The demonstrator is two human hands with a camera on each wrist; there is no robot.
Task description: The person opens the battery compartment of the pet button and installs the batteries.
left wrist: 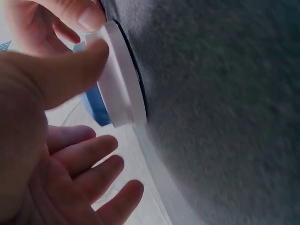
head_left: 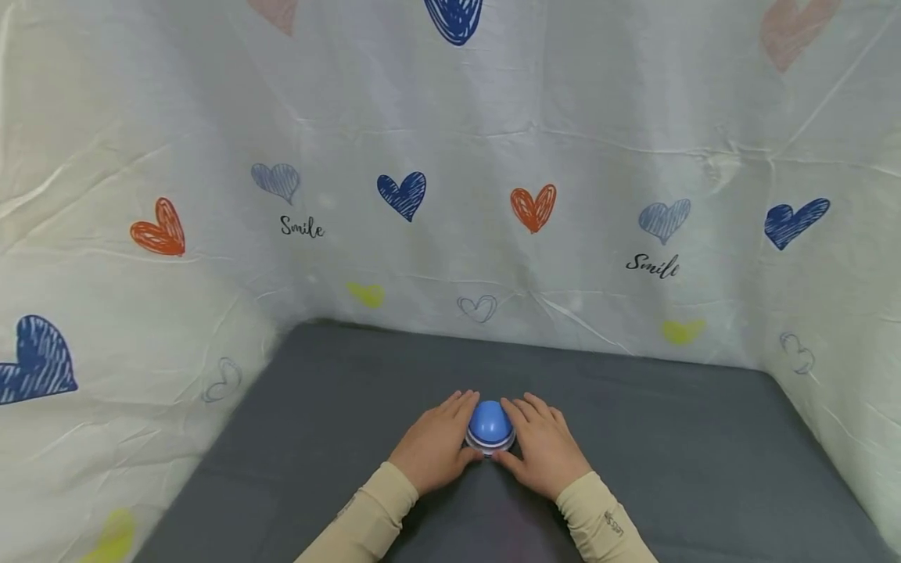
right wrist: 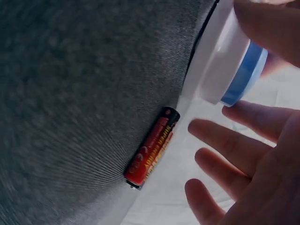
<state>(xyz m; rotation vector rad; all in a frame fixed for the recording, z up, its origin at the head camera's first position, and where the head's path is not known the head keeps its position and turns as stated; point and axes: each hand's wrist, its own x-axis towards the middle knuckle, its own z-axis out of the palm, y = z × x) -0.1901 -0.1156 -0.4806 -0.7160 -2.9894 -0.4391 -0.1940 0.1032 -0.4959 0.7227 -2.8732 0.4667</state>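
Observation:
A round push button (head_left: 490,422) with a blue dome and a white base lies on the dark grey table, dome up. My left hand (head_left: 436,446) holds it from the left, thumb on the white base and index finger along the side. From the right, my right hand (head_left: 549,446) grips it likewise, thumb at the front of the base and index fingertip by the dome. Both thumbs nearly meet at its front. The other fingers of each hand stand off it, loosely bent. A red and black battery (right wrist: 152,147) lies on the table near my right fingers, hidden in the head view.
The grey-covered table (head_left: 338,391) spreads out around both hands. A white curtain (head_left: 464,258) printed with hearts and the word "Smile" hangs behind it and along both sides.

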